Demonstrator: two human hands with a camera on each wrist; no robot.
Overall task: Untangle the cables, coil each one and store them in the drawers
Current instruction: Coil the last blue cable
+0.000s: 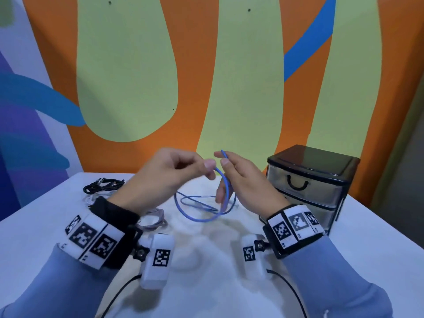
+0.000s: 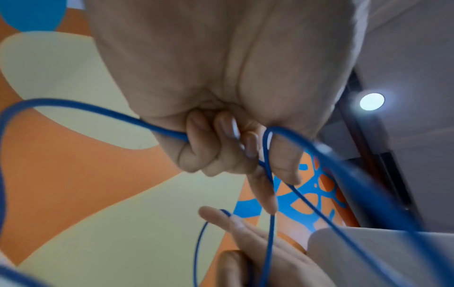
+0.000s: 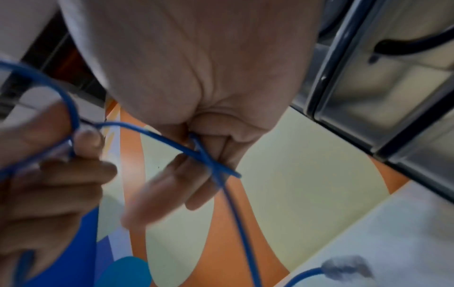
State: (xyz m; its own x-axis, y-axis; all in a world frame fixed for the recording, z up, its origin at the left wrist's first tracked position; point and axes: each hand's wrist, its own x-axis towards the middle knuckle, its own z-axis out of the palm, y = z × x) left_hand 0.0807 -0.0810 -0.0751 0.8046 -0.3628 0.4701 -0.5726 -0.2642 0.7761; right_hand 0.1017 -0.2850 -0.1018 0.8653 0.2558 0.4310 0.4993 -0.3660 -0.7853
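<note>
Coiling: blue cable (image 1: 226,191), loop being formed in the air between both hands, above the table (image 1: 46,226).
Left hand (image 1: 169,177): fingers curled round the blue cable, thumb and forefinger pinching a strand; wrist view confirms the clamp.
Right hand (image 1: 243,180): thumb pinches the cable near its top end, other fingers nearly straight, loop draped over them.
Slack: rest of the blue cable lies loose on the table under the hands, strands crossing; one plug end on the table in the right wrist view.
Other cables: black cable (image 1: 103,185) and pale cable (image 1: 153,218) on the table to the left, apart from the blue one.
Drawers: drawer unit (image 1: 309,187) to the right, all closed.
Step, my read: coil just begun.
Next: feed slack up loop by loop, keep turns even, watch the crossings don't snag; then one hand must free up for a drawer.
</note>
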